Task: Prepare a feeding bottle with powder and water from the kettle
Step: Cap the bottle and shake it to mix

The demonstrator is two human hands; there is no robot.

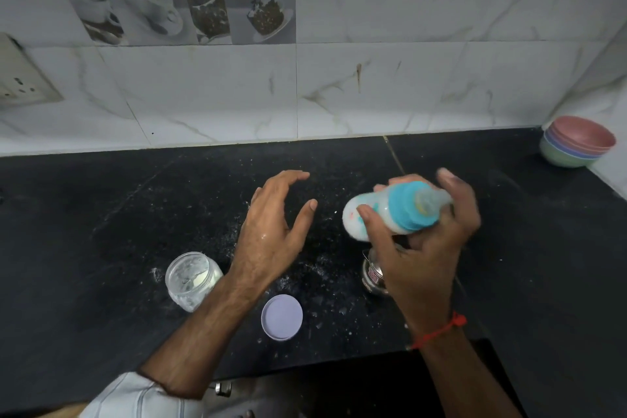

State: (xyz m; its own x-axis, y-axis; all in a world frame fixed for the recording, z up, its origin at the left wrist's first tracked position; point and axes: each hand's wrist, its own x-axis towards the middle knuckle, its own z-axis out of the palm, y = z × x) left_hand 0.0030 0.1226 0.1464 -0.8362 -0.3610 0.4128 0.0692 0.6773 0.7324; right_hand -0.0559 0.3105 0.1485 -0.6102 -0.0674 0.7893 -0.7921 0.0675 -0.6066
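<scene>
Head view: nearest me on the table [101,200] lies the lid [282,317], the open powder jar [192,278] just left of it. A steel vessel [373,276], maybe the kettle, sits under my right hand [424,241], which grips the capped bottle [390,210] tilted on its side above the table, milky inside. My left hand [274,224] hovers open, holding nothing. Bowls [576,146] stand far right. I judge powder and water are in; only mixing remains, plus closing the jar

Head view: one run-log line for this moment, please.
right hand: grips feeding bottle, tilted, teal collar on, milky inside | left hand: open above counter | powder jar: open | lid: on counter
</scene>
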